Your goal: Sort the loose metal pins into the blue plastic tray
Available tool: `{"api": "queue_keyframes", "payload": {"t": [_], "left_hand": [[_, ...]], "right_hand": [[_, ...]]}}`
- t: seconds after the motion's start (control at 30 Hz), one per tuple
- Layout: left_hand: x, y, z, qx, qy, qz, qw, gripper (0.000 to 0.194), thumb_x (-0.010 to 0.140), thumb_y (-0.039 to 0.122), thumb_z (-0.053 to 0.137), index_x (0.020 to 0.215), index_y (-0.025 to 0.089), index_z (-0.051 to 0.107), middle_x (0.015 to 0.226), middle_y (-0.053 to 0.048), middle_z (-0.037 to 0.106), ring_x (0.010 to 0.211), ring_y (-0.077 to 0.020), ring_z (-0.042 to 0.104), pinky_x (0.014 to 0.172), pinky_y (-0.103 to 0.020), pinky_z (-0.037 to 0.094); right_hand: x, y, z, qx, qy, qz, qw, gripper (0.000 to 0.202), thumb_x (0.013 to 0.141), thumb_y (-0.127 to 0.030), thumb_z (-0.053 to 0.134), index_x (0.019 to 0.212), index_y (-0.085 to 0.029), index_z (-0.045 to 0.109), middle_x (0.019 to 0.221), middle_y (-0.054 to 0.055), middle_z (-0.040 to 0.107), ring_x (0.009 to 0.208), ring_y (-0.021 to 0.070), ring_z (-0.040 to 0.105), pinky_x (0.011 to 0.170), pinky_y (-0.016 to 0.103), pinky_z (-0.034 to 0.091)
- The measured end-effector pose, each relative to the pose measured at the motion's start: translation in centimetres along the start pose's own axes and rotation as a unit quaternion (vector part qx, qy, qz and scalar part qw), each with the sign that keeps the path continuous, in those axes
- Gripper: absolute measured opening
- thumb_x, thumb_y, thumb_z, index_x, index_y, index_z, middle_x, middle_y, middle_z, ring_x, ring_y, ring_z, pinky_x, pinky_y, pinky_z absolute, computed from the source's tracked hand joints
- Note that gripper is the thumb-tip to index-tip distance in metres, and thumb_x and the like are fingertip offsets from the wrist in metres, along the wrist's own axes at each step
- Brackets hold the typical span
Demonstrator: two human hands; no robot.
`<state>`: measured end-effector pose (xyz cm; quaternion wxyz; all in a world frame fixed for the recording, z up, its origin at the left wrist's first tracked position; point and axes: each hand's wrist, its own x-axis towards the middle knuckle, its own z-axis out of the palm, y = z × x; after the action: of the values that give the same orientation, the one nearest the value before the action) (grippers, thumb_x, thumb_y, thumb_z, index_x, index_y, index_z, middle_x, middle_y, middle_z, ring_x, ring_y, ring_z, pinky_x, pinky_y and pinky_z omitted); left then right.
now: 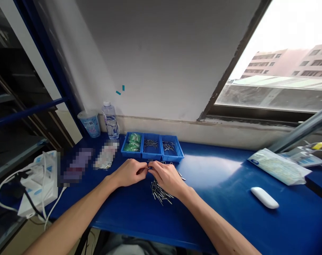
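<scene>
My left hand (130, 172) and my right hand (167, 176) meet fingertip to fingertip above the blue table. Both are closed in a pinch around a small, thin metal piece (149, 168), mostly hidden by the fingers. Under and in front of my right hand lies a loose pile of thin metal pins (160, 194), rivet-like in shape; part of it is covered by that hand. Just beyond my hands stands a row of three joined blue bins (142, 156). Green-and-clear packets (132, 142) fill the left one. Metal pins (150, 143) lie in the middle bin, and more pins (168, 146) in the right one.
A water bottle (111, 121) and a paper tub (90, 124) stand at the back left. White power strips with cables (40, 184) lie at the left edge. On the right are a white oblong case (264, 197) and a flat plastic packet (280, 166).
</scene>
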<state>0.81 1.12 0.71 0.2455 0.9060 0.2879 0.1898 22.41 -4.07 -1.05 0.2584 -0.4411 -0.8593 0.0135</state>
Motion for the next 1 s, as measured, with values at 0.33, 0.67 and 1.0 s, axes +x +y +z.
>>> {"api": "queue_keyframes", "payload": {"t": [0.33,0.67,1.0], "left_hand": [[-0.01,0.02,-0.33,0.028,0.006,0.008,1.000,0.022,0.096,0.018,0.052,0.074,0.019,0.056,0.062,0.004,0.056,0.055,-0.0109,0.048,0.059,-0.026,0.028],[-0.05,-0.05,-0.35,0.033,0.006,0.012,0.999,0.022,0.095,0.017,0.052,0.074,0.019,0.056,0.061,0.004,0.054,0.055,-0.0108,0.047,0.058,-0.026,0.028],[-0.03,-0.17,-0.04,0.026,0.001,0.017,1.000,0.021,0.094,0.016,0.054,0.073,0.019,0.058,0.062,0.003,0.057,0.056,-0.0113,0.051,0.059,-0.025,0.030]], "right_hand": [[0.14,0.04,0.15,0.007,-0.003,0.018,1.000,0.017,0.111,-0.029,0.049,0.103,-0.019,0.060,0.091,0.002,0.071,0.068,0.0149,0.063,0.057,0.028,0.028],[0.19,-0.26,0.33,0.002,-0.009,0.013,1.000,0.019,0.111,-0.026,0.048,0.100,-0.019,0.062,0.088,0.002,0.068,0.065,0.0138,0.061,0.056,0.028,0.028],[0.23,-0.39,0.07,0.003,-0.012,0.010,1.000,0.018,0.111,-0.026,0.048,0.097,-0.020,0.058,0.086,0.002,0.069,0.066,0.0143,0.062,0.057,0.027,0.029]]}}
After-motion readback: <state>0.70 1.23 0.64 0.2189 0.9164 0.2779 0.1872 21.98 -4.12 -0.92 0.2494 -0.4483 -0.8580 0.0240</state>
